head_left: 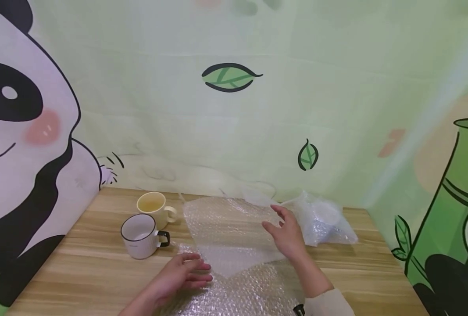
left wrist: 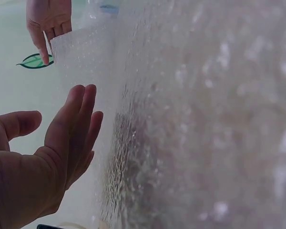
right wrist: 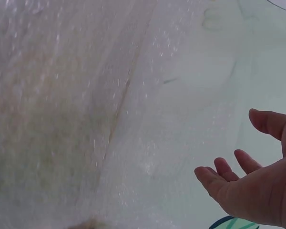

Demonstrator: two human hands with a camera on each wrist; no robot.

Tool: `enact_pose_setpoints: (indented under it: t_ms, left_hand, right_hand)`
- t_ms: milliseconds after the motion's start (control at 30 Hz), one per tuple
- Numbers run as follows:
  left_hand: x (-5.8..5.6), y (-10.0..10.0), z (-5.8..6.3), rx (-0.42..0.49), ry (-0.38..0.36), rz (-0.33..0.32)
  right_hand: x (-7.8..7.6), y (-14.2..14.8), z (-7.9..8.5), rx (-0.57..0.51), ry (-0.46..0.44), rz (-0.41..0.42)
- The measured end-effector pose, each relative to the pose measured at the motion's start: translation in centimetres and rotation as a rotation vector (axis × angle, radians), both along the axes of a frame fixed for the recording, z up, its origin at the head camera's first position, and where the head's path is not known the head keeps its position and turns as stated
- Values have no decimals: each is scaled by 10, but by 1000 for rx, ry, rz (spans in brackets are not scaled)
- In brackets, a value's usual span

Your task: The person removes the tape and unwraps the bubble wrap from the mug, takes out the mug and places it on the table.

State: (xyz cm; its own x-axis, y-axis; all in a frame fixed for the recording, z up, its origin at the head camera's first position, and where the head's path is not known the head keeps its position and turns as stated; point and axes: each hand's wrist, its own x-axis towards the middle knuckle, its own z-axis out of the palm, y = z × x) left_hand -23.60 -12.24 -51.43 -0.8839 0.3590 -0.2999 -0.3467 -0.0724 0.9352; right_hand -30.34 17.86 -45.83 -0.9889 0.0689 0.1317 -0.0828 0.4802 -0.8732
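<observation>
Wooden table (head_left: 99,250) bears clear bubble wrap (head_left: 237,232) (shiny, dimpled); left fingers (head_left: 199,277), right fingers (head_left: 283,212) spread.

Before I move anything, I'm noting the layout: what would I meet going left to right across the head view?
Printed panda, white mug, left hand, larger printed leaf, right hand, bubble-wrapped bundle, printed bamboo.

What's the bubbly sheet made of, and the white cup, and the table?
The bubbly sheet looks like shiny clear plastic: light glints off its bumps. The white cup has a dark-edged, pale coat: maybe glazed ceramic or enamelled metal. The table has satiny, streaky grain: wood, perhaps laminate.
</observation>
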Motion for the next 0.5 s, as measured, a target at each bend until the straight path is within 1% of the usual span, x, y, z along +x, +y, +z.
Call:
enact_pose_setpoints:
  t_ms: [167,300,400,500]
  left_hand:
    - [-3,2,-4,3,-7,-49]
    - [-6,3,-5,-7,-38,-83]
    - [-7,5,-5,-15,-65,-83]
    - [-8,7,-7,-21,-65,-78]
  right_hand:
    - [-10,14,3,139,24,-24]
    - [-21,24,5,253,47,-18]
    - [-31,29,4,336,71,-11]
    - [-41,34,2,418,93,-4]
